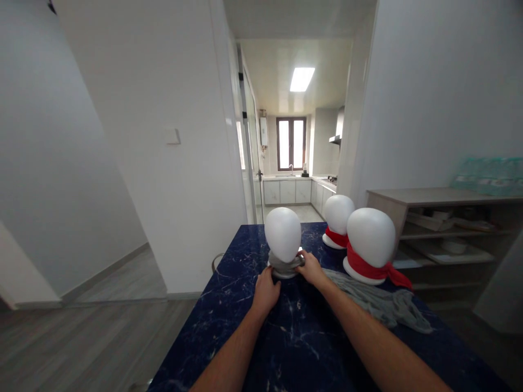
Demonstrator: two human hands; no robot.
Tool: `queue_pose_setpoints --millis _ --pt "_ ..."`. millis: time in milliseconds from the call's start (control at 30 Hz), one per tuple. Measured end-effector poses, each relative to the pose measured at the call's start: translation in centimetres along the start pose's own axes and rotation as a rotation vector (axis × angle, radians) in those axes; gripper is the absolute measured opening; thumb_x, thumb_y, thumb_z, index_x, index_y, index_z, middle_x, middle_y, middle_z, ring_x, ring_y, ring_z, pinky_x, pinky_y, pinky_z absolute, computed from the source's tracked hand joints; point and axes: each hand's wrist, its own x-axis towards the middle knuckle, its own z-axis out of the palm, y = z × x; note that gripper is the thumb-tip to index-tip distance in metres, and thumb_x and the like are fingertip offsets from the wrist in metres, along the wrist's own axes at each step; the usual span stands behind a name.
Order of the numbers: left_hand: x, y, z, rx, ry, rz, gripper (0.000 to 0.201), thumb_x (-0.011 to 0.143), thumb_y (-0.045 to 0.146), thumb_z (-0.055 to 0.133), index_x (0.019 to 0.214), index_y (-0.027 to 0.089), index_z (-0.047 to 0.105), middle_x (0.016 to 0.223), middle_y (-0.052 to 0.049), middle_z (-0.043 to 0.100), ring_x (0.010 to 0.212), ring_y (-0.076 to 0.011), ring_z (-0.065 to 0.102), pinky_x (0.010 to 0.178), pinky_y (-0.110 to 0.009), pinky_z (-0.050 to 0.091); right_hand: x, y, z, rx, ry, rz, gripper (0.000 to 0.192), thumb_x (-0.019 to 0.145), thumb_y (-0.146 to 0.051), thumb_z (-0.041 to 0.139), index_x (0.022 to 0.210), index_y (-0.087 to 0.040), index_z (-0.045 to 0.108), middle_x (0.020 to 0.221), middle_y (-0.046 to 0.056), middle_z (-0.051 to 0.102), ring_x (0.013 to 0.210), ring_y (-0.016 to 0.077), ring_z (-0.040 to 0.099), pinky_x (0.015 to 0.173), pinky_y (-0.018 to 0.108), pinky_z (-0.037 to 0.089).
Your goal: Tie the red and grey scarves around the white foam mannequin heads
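1. Head view: the left hand (266, 291) rests against the near side of the white foam head (283, 234), fingers curled at its base; whether it truly grips, I cannot tell.
2. The right hand (311, 268) pinches the grey scarf (379, 302) at the head's neck (its long tail trails right across the dark blue table (286, 337)).
3. Two red-scarfed heads (370, 239) stand just right.

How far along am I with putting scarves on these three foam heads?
Two heads already wear red scarves. Both hands, left hand and right hand, hold the grey scarf around the third head's neck; its tail lies loose on the table.
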Motion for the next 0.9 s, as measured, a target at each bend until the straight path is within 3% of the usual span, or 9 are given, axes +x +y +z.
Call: queue_pose_setpoints --millis 167,267,367,467,533,700,900 --pt "0.1 -0.4 0.2 0.006 0.013 0.013 0.06 0.083 0.012 0.064 0.142 0.016 0.056 0.151 -0.016 0.059 0.142 -0.0306 0.055 0.123 -0.042 0.037 -0.1 0.7 -1.2 0.086 0.011 0.042 0.01 0.08 -0.024 0.064 0.087 -0.02 0.071 0.088 0.005 0.072 0.091 0.025 0.065 0.089 0.037 0.051" --pt "0.1 -0.5 0.3 0.04 0.0 0.0 0.058 0.085 0.015 0.063 0.142 0.014 0.056 0.152 -0.018 0.058 0.142 -0.031 0.054 0.123 -0.043 0.037 -1.1 1.0 -3.2 0.167 -0.027 0.04 0.018 0.083 -0.038 0.065 0.079 -0.021 0.068 0.08 0.004 0.073 0.083 0.0248 0.067 0.083 0.037 0.054" --pt "0.1 -0.4 0.3 0.065 -0.015 -0.025 0.057 0.086 0.017 0.062 0.143 0.014 0.055 0.153 -0.019 0.056 0.145 -0.0311 0.052 0.124 -0.043 0.036 -3.0 0.9 -5.5 0.309 -0.081 -0.001 0.027 0.082 -0.048 0.069 0.082 -0.021 0.069 0.105 0.01 0.078 0.101 0.0291 0.07 0.094 0.042 0.054" --pt "0.0 -0.3 0.2 0.06 -0.018 -0.036 0.057 0.087 0.017 0.062 0.143 0.012 0.055 0.154 -0.02 0.055 0.145 -0.0309 0.052 0.124 -0.042 0.036 -5.9 0.4 -7.8 0.526 -0.127 0.001 0.038 0.077 -0.057 0.077 0.075 -0.021 0.063 0.126 0.015 0.074 0.117 0.0338 0.067 0.1 0.044 0.053" --pt "0.0 -0.2 0.1 0.05 -0.016 -0.039 0.056 0.087 0.016 0.061 0.142 0.01 0.055 0.154 -0.021 0.055 0.144 -0.0312 0.052 0.124 -0.042 0.036 -8.1 0.1 -9.3 0.578 -0.126 0.032 0.044 0.075 -0.061 0.079 0.076 -0.022 0.061 0.12 0.014 0.076 0.116 0.034 0.067 0.097 0.043 0.054" --pt "0.0 -0.3 0.0 0.053 -0.016 -0.029 0.055 0.087 0.016 0.062 0.142 0.014 0.056 0.154 -0.019 0.056 0.144 -0.03 0.053 0.123 -0.041 0.036 -14.9 0.8 -12.9 0.481 -0.161 0.064 0.037 0.088 -0.058 0.072 0.094 -0.021 0.068 0.093 0.004 0.072 0.094 0.0266 0.067 0.085 0.036 0.054" --pt "0.1 -0.6 0.3 0.091 -0.02 -0.021 0.057 0.087 0.015 0.063 0.144 0.014 0.054 0.153 -0.017 0.057 0.142 -0.0302 0.054 0.123 -0.04 0.037 -23.1 1.9 -17.7 0.387 -0.191 0.154 0.028 0.095 -0.053 0.067 0.105 -0.026 0.07 0.101 0.004 0.071 0.101 0.0287 0.066 0.09 0.036 0.053"
